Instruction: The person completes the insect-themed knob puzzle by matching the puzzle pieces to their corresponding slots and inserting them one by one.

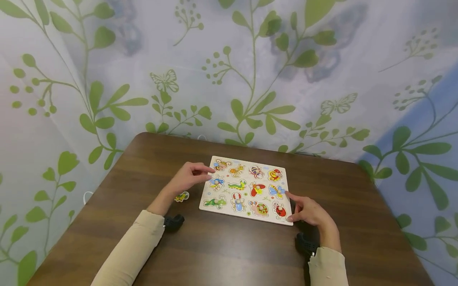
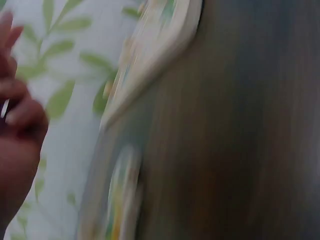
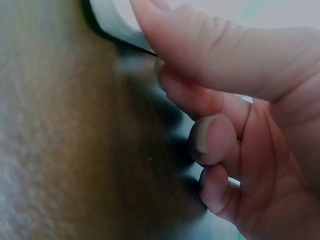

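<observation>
A pale wooden peg puzzle board (image 1: 247, 216) with colourful insect pictures lies on the table, small knobs showing on several pieces. At its right edge, my right hand (image 1: 310, 210) grips the near corner. The right wrist view shows the thumb (image 3: 210, 50) over the board's top and the other fingers curled at its edge. My left hand (image 1: 187, 178) hovers by the far left part, fingers reaching over the bee and blue insect pieces, holding nothing visible. A loose green-and-yellow puzzle piece (image 1: 181, 196) lies beside the left wrist, left of the board.
The brown wooden table (image 1: 229, 254) backs onto a curtain (image 1: 222, 119) printed with green leaves and butterflies. Dark wrist devices (image 1: 174, 222) are strapped at both cuffs. A thin white loop (image 1: 87, 197) shows beyond the table's left edge. The left wrist view is blurred.
</observation>
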`<control>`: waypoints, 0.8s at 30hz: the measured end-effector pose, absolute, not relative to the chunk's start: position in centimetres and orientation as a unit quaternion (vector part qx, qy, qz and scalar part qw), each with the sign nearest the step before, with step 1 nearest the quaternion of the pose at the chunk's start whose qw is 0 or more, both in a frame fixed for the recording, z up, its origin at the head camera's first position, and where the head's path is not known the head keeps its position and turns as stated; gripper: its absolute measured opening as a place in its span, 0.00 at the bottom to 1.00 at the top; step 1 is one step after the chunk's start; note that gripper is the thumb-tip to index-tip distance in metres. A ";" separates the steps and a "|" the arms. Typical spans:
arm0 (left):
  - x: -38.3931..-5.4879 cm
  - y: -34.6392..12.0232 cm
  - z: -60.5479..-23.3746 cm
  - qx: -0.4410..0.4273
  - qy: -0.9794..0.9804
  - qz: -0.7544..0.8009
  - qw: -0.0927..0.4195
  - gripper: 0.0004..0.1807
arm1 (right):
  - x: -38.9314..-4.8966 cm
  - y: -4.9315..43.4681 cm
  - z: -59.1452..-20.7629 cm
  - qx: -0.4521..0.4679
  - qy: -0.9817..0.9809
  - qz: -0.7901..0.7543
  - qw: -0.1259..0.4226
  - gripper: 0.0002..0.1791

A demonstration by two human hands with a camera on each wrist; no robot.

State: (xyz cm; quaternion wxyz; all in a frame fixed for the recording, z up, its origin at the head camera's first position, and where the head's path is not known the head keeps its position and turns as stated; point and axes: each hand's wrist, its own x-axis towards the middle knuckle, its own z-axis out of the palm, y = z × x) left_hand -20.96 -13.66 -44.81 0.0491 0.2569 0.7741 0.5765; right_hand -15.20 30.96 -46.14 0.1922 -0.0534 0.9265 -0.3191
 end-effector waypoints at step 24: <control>-21.5 -22.7 -46.8 0.292 0.871 0.374 0.122 0.03 | -15.1 31.4 -45.9 -0.084 0.919 -0.331 0.195 0.54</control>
